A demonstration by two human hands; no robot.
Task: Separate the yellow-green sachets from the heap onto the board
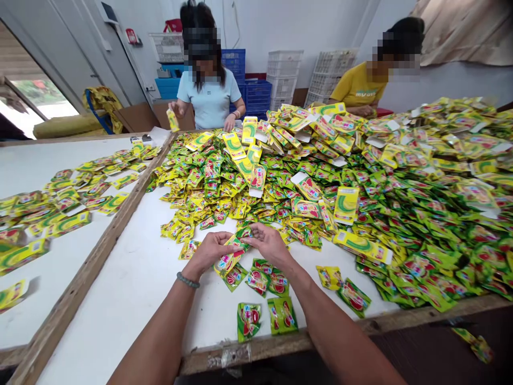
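On the near side of the packet heap, my left hand grips a yellow carton; my right hand pinches a green packet against it. Left of the heap, open tabletop reaches the wooden divider.

Wears a snug bracelet of small, round, dull grey-green beads on the left wrist, with left hand, right hand and both forearms bare to the lower edge of view.

Partly legible "MV…" on yellow shirt
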